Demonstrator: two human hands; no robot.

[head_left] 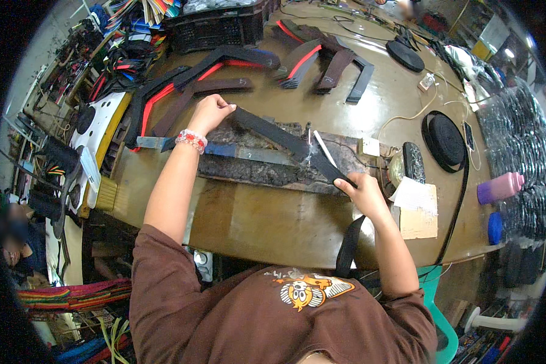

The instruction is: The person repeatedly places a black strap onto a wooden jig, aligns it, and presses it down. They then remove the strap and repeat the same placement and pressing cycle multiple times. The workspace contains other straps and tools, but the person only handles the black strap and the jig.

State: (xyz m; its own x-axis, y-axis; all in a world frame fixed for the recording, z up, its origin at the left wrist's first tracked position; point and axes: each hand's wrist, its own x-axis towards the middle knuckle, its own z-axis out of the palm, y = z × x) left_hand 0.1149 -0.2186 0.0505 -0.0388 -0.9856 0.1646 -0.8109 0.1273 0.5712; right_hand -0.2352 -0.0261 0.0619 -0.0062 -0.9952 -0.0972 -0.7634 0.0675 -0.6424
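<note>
One broad brown bench (279, 221) takes up most of the view. Along its right side stand clear plastic-wrapped packs (519, 151), piled in a tall stack. A long, dark, stained board (242, 173) lies in the middle of the bench, and a black crate (215, 27) sits at the far side. Between crate and board lie angled strips in bundles: a black-and-red bundle (206, 70) to the left, with a brown bundle (218, 88) just beside it.

The black strap (273, 132) runs on a diagonal across the board, from upper left to lower right — whether it touches the surface I cannot tell. A roll of black webbing (443, 136) lies flat to the right, and nearer the person a piece of cardboard (418, 224) lies partly under white paper (414, 195).

The right hand (363, 193) has its grip closed on the strap's lower stretch, thumb on top; the left hand (211, 115) has its grip pinched on the upper end — fingertips together. A pink-and-purple bottle (500, 188) lies near the packs. Smaller are the beaded bracelet (191, 141) on the left wrist and a slim white stick (326, 148) beside the strap.
</note>
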